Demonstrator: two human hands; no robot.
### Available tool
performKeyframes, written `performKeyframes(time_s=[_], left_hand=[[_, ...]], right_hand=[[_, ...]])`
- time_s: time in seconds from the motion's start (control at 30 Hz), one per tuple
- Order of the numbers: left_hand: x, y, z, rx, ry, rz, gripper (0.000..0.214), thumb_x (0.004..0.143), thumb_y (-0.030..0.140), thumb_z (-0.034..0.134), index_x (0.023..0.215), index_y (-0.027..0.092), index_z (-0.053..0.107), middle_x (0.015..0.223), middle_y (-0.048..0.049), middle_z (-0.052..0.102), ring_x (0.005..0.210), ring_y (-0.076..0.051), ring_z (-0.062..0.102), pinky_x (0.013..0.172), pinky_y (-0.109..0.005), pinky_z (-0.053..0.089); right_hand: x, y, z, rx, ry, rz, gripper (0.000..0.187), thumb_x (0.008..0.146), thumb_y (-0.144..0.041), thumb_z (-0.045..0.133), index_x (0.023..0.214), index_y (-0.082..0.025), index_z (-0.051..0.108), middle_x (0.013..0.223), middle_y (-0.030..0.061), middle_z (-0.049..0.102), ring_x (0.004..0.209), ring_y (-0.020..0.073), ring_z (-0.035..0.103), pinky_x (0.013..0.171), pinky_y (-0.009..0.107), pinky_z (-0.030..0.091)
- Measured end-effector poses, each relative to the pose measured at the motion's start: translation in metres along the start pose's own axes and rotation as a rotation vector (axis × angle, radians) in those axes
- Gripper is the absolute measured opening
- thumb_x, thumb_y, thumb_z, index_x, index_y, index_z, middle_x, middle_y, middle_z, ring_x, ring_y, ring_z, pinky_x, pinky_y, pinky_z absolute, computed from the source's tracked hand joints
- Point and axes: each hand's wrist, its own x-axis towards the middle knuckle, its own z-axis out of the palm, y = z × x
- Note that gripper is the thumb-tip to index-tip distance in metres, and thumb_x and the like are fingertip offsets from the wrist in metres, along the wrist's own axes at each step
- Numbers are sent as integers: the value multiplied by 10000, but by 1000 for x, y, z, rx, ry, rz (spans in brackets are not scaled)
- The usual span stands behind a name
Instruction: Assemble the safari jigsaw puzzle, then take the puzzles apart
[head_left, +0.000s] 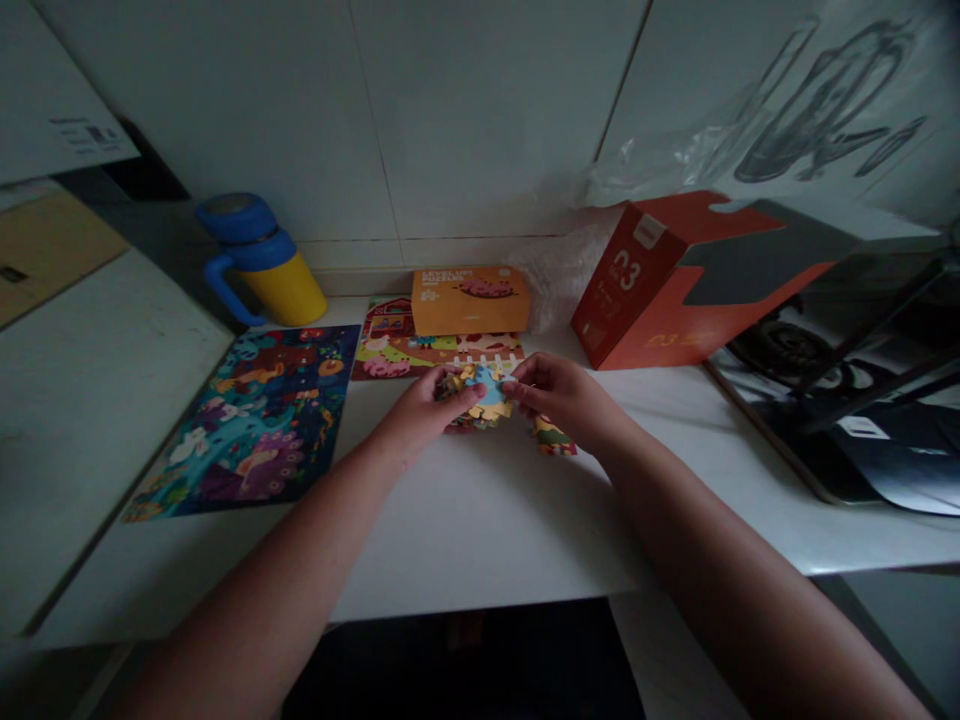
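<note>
Head view: my two hands meet on a small clump of joined puzzle pieces (486, 396), at the counter's middle and nearer its back edge than its front.
Left hand (426, 408): thumb and fingers closed on the clump's left side, grasping it.
Right hand (564, 396): fingertips pinched on the clump's right side, grasping too.
Why held so: I judge that a grip from each side keeps the loosely joined pieces flat and together.
Loose piece (553, 438): on the counter, just beside my right hand, close enough to pick up.
Farm puzzle (405, 352): flat just behind the clump, its far edge under a small orange box (469, 300).
Blue puzzle (255, 420): flat toward the left edge, clear of my left forearm.
Back edge: blue-and-yellow jug (259, 262) at the left, big red box (645, 290) at the right, crumpled plastic (559, 270) between them.
Right edge: a hob (825, 400) bounds it.
Open room: bare counter (465, 520) from my hands to the front edge, the widest free stretch.
</note>
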Motion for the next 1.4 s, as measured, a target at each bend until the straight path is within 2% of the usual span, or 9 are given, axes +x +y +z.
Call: performKeyframes(time_s=[0.17,0.33,0.5,0.67,0.8,0.93,1.2,1.4], left_hand=[[1,1,-1,-29,21,-3,611,743,518,921,1189,202,649,1233,-153,728,998,-274,741,684,-369,674],[3,5,-5,-95,67,18,605,728,504,929,1186,200,677,1244,-150,740,987,-266,751,657,-348,674],[6,10,-13,-142,136,74,597,718,499,925,1170,189,687,1237,-142,747,905,-246,765,625,-334,667],[7,11,-16,-165,182,110,557,748,511,893,1147,183,685,1138,-130,768,834,-234,769,632,-346,665],[8,10,-17,-163,192,120,542,747,513,892,1125,181,689,1098,-123,769,829,-236,765,626,-356,663],[9,9,-17,-163,193,118,518,751,503,892,1107,183,694,1098,-119,765,837,-233,763,630,-350,662],[9,8,-18,-173,167,102,553,754,514,890,1142,180,681,1142,-131,762,840,-231,769,640,-346,666],[9,9,-17,-170,163,92,543,762,505,888,1141,186,667,1088,-109,771,795,-214,771,629,-324,661]], right_hand=[[-1,-6,-2,113,39,77,476,771,-594,863,887,-214,602,679,-35,639,546,105,582,483,227,397],[3,-4,-10,320,188,81,517,676,-537,935,870,-212,583,708,-48,639,610,100,624,558,221,484],[6,-2,-17,356,276,46,499,662,-479,951,881,-211,591,758,-31,680,684,113,680,642,238,549],[5,-1,-15,359,259,82,475,657,-404,963,866,-220,578,784,-11,709,742,143,732,704,265,600],[2,-1,-10,376,197,146,434,665,-357,956,803,-219,568,798,27,735,809,175,755,754,283,618],[1,1,-7,307,162,180,369,701,-360,922,781,-209,594,788,28,726,742,147,714,696,255,592],[2,5,-10,72,119,223,298,776,-383,835,729,-227,586,645,3,670,540,119,565,514,245,458],[-2,5,-9,-83,26,281,313,757,-435,854,685,-234,626,642,42,729,558,174,648,486,266,477]])
